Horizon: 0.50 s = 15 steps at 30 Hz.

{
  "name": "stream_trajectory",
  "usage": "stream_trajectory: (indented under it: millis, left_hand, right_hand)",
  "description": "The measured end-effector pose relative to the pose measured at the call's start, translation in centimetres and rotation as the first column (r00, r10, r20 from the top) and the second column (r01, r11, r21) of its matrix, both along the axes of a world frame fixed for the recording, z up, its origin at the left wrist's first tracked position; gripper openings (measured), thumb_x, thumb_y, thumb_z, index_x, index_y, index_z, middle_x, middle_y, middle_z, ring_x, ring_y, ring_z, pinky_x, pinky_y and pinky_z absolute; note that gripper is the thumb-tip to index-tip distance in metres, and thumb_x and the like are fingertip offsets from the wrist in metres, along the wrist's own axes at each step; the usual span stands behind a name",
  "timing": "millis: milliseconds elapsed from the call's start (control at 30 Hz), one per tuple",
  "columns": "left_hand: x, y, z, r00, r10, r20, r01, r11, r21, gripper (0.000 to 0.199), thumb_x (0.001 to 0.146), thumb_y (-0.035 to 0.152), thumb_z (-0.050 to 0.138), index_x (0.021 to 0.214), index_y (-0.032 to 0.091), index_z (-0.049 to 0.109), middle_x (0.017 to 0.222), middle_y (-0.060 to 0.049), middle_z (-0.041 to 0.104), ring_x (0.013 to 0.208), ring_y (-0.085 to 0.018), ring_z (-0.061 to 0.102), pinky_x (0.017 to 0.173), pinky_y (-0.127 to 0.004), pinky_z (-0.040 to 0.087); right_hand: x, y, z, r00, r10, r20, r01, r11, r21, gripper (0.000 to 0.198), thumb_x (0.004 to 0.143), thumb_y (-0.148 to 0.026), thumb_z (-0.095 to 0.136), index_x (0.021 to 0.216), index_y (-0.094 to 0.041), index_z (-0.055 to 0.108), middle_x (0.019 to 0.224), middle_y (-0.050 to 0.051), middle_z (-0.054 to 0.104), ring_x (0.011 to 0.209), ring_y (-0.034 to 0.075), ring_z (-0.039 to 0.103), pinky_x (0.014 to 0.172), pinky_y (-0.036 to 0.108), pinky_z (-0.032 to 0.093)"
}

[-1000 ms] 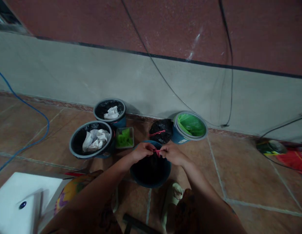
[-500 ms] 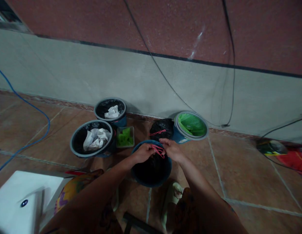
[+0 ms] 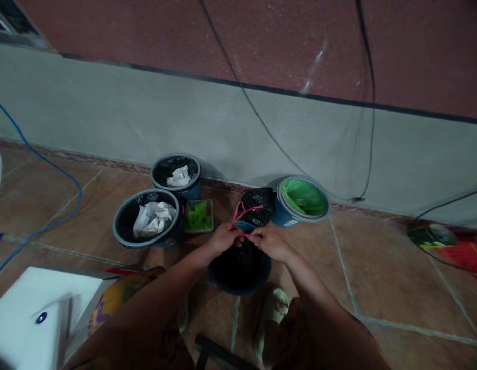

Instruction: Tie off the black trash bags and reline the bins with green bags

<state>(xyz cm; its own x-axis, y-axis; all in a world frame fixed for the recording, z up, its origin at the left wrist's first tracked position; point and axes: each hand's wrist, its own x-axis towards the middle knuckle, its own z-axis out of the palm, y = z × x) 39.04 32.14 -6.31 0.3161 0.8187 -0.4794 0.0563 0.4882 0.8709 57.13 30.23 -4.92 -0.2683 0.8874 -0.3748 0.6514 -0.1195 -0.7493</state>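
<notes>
- Handling of the red string (image 3: 246, 236) is under way, over the mouth of the blue bin (image 3: 268, 272); a short length is stretched between both hands, with loose loops standing up behind.
- String end pinched in the left hand (image 3: 226, 239); the other side pinched in the right hand (image 3: 271, 243), fingertips nearly meeting.
- Progress: judged as partway. No finished knot can be made out; whether one is being made or loosened cannot be told.
- Dark plastic (image 3: 244, 254) is seen low in the bin, under the hands; its contents are hidden.
- Just behind the bin, a black bag (image 3: 259, 200) is bunched up, apparently closed already.
- At left, the front bin (image 3: 142, 244) and back bin (image 3: 192, 193) are lined in black, white paper inside, liners open; judged not yet closed.
- At right, stacked bins (image 3: 283, 213) are lined in green, also open.
</notes>
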Motion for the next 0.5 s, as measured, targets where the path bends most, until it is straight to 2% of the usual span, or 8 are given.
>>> stream_trajectory:
  millis: [100,200,267,333,400,500]
  left_hand:
    - [-0.4,-0.2,0.1,0.997,0.051,0.050,-0.045,0.993,-0.113,0.010,0.072,0.018,0.073,0.073,0.012,0.065,0.065,-0.002,0.069,0.056,-0.011,0.063,0.061,-0.024,0.049]
    - [-0.7,-0.2,0.1,0.994,0.073,0.081,-0.061,0.989,-0.133,0.015,0.064,0.017,0.077,0.075,0.012,0.069,0.067,-0.003,0.070,0.060,-0.012,0.065,0.067,-0.026,0.051]
    - [-0.6,-0.2,0.1,0.997,0.054,0.049,-0.051,0.997,-0.055,0.012,0.061,0.013,0.074,0.072,0.013,0.070,0.065,-0.001,0.069,0.061,-0.012,0.063,0.068,-0.026,0.050]
    - [-0.5,-0.1,0.1,0.998,-0.006,-0.066,0.013,0.995,0.103,0.007,0.061,0.010,0.071,0.067,0.014,0.070,0.062,0.001,0.068,0.060,-0.011,0.060,0.067,-0.024,0.047]
    - [-0.3,-0.2,0.3,0.978,-0.077,-0.194,0.127,0.958,0.259,0.005,0.063,0.011,0.068,0.064,0.016,0.070,0.062,0.001,0.067,0.061,-0.012,0.059,0.065,-0.023,0.045]
    - [-0.3,-0.3,0.6,0.955,-0.162,-0.250,0.249,0.894,0.372,0.009,0.068,0.013,0.063,0.066,0.017,0.071,0.067,0.000,0.069,0.065,-0.013,0.060,0.065,-0.022,0.044]
  right_hand:
    - [0.0,-0.1,0.3,0.999,0.044,0.011,-0.045,0.998,0.039,0.027,0.088,-0.030,0.052,0.080,-0.016,0.074,0.063,-0.001,0.061,0.059,0.011,0.050,0.055,0.022,0.034]
    - [-0.1,-0.3,0.7,0.994,0.106,0.034,-0.107,0.994,0.029,0.023,0.086,-0.029,0.056,0.081,-0.017,0.076,0.066,-0.001,0.065,0.060,0.011,0.052,0.057,0.022,0.035]
    - [-0.1,-0.3,1.1,0.989,0.136,0.063,-0.135,0.991,-0.012,0.021,0.085,-0.028,0.059,0.083,-0.018,0.077,0.069,0.000,0.068,0.061,0.011,0.054,0.058,0.022,0.037]
    - [0.0,-0.3,1.4,0.979,0.153,0.132,-0.150,0.988,-0.034,0.019,0.084,-0.027,0.060,0.084,-0.019,0.078,0.072,0.001,0.070,0.064,0.012,0.057,0.060,0.022,0.038]
    - [0.1,-0.3,1.5,0.962,0.161,0.221,-0.157,0.987,-0.034,0.019,0.084,-0.026,0.061,0.084,-0.021,0.079,0.074,0.002,0.072,0.068,0.013,0.060,0.063,0.023,0.040]
    - [0.2,-0.4,1.4,0.944,0.164,0.288,-0.162,0.986,-0.029,0.020,0.085,-0.026,0.060,0.087,-0.022,0.079,0.080,0.003,0.074,0.074,0.015,0.064,0.067,0.025,0.041]
